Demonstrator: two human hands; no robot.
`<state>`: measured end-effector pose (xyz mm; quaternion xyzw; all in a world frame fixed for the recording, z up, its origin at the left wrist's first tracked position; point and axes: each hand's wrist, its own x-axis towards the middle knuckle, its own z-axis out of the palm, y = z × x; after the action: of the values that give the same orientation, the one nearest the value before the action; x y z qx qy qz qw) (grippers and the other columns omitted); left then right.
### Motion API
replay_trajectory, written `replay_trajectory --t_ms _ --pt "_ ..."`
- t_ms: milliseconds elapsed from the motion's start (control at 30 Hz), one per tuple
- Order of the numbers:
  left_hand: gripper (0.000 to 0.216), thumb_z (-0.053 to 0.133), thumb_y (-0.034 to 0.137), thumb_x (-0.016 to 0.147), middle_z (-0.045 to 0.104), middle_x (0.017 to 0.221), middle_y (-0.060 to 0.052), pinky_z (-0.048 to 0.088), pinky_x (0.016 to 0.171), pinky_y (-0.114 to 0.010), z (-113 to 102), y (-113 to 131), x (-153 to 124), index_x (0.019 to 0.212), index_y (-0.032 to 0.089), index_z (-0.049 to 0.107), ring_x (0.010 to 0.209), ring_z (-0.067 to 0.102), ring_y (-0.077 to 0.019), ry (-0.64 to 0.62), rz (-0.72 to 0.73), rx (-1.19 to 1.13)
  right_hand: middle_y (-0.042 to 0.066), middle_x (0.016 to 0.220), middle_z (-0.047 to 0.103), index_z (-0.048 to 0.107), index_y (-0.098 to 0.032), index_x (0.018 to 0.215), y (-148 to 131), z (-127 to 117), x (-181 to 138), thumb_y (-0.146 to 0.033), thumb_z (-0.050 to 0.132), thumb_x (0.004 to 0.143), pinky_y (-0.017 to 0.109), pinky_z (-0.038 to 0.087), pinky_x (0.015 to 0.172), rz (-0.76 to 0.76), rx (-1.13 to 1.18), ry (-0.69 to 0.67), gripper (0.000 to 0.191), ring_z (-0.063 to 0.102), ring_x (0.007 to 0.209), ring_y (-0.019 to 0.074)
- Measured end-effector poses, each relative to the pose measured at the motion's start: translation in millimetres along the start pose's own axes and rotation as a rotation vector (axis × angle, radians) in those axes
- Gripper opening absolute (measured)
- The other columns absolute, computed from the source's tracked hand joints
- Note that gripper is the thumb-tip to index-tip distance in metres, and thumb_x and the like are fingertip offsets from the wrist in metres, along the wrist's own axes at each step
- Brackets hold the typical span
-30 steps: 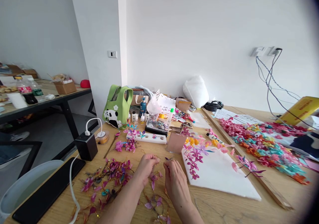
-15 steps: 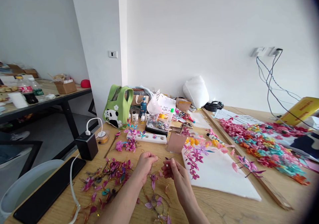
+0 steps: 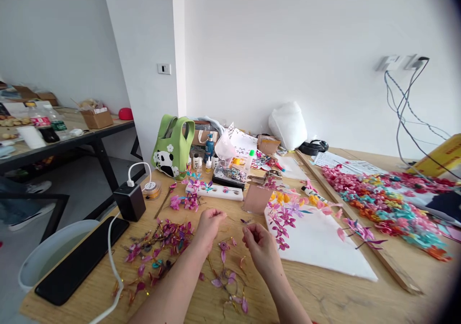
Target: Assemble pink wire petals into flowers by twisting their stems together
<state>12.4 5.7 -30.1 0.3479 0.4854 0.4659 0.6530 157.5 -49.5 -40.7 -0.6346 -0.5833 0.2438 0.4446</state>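
My left hand (image 3: 209, 225) hovers over the wooden table (image 3: 324, 295), its fingers pinched together on a thin gold wire too fine to follow. My right hand (image 3: 261, 247) is a short way to its right, fingers curled and pinched on something I cannot make out. Between and below them lie small purple and pink wire petals (image 3: 223, 254). A heap of pink and purple petal pieces (image 3: 162, 242) spreads just left of my left hand.
A white foam sheet (image 3: 317, 247) with pink flower sprigs lies right of my hands. A brown box (image 3: 256, 200), white holder strip (image 3: 216, 193), green panda bag (image 3: 173, 148), black power bank (image 3: 129, 203), black keyboard (image 3: 77, 264) and pale tub (image 3: 39, 256) surround them. Colourful flower piles (image 3: 382, 204) fill the far right.
My right hand has dropped slightly and drawn a little away from the left. The camera has shifted, so the whole scene sits a bit to the right and higher.
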Motion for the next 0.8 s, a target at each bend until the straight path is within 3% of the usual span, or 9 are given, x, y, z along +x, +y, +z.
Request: replay_trajectory --t_ms 133,233,333,500,633,800 --pt "0.021 0.065 0.033 0.068 0.033 0.042 0.011 0.013 0.037 -0.019 -6 2 5 0.07 0.017 0.052 0.033 0.024 -0.0032 0.022 -0.01 -0.151 0.003 0.058 0.061 0.05 -0.021 0.064 2 -5 0 -0.027 0.048 0.083 0.026 0.031 0.051 -0.032 -0.397 0.033 0.02 0.055 0.052 0.0181" --pt "0.015 0.06 0.028 0.076 0.047 0.05 0.006 0.025 0.038 -0.016 -6 2 7 0.077 0.015 0.053 0.037 0.038 -0.0039 0.033 -0.03 -0.256 0.006 0.062 0.065 0.052 -0.019 0.067 1 -4 -3 -0.018 0.045 0.084 0.027 0.028 0.051 -0.054 -0.712 -0.048 0.019 0.061 0.058 0.0203" --pt "0.012 0.05 0.023 0.085 0.056 0.058 0.0 0.039 0.046 -0.018 -5 2 8 0.082 0.012 0.054 0.044 0.05 -0.0065 0.032 -0.073 -0.332 0.008 0.066 0.068 0.057 -0.017 0.072 -2 -4 -6 -0.013 0.042 0.086 0.027 0.028 0.05 -0.022 -0.882 -0.115 0.021 0.065 0.063 0.0216" --pt "0.018 0.045 0.024 0.089 0.064 0.068 -0.01 0.053 0.065 -0.029 -3 2 7 0.083 0.01 0.054 0.061 0.065 -0.0157 -0.031 -0.151 -0.472 0.012 0.079 0.071 0.061 -0.013 0.084 -5 -7 -7 -0.014 0.047 0.087 0.026 0.038 0.055 0.036 -1.002 -0.222 0.015 0.068 0.077 0.0242" --pt "0.021 0.045 0.028 0.09 0.068 0.08 -0.016 0.054 0.073 -0.035 -2 4 4 0.085 0.009 0.054 0.072 0.068 -0.022 -0.123 -0.2 -0.529 0.014 0.082 0.071 0.063 -0.012 0.086 -6 -10 -8 -0.013 0.046 0.087 0.028 0.043 0.059 0.05 -1.012 -0.25 0.017 0.068 0.081 0.0254" --pt "0.025 0.044 0.031 0.091 0.068 0.085 -0.019 0.053 0.077 -0.036 0 8 0 0.087 0.009 0.054 0.077 0.069 -0.023 -0.167 -0.22 -0.506 0.013 0.083 0.071 0.063 -0.013 0.086 -8 -10 -8 -0.015 0.048 0.087 0.029 0.044 0.059 0.068 -1.011 -0.256 0.015 0.068 0.079 0.0265"
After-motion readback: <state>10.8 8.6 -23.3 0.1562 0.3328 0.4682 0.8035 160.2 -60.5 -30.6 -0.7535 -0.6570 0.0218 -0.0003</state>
